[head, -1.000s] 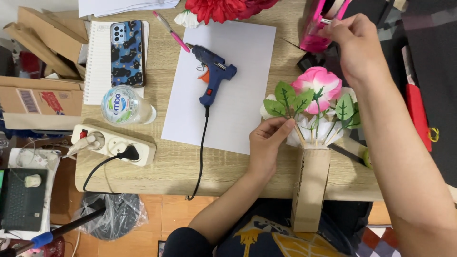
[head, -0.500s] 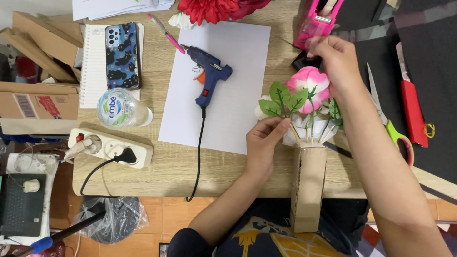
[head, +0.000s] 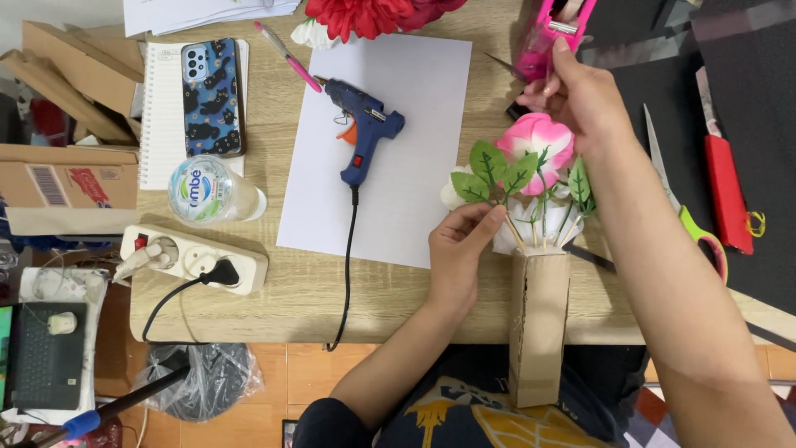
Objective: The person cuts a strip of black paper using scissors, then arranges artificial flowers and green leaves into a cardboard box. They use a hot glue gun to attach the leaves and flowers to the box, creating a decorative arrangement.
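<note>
My left hand (head: 461, 249) grips the green leaves and white wrapping of an artificial pink flower (head: 537, 145) that stands in a tall cardboard holder (head: 539, 319) at the table's near edge. My right hand (head: 580, 91) reaches past the flower and pinches the pink tape dispenser (head: 547, 37) at the far side. A blue hot glue gun (head: 362, 129) lies on a white paper sheet (head: 390, 133) left of the flower, its black cord running off the near edge.
Red flowers (head: 365, 12) and a pink pen (head: 290, 56) lie at the far edge. A phone (head: 213, 95) rests on a notebook, beside a water bottle (head: 207, 191) and power strip (head: 195, 257). Green-handled scissors (head: 688, 207) and a red cutter (head: 725, 191) lie on black sheets at right. Cardboard boxes (head: 66, 178) stand left.
My right hand has stayed at the pink tape dispenser and now pinches its near end. My left hand has kept its hold on the flower stems. The view has shifted slightly.
</note>
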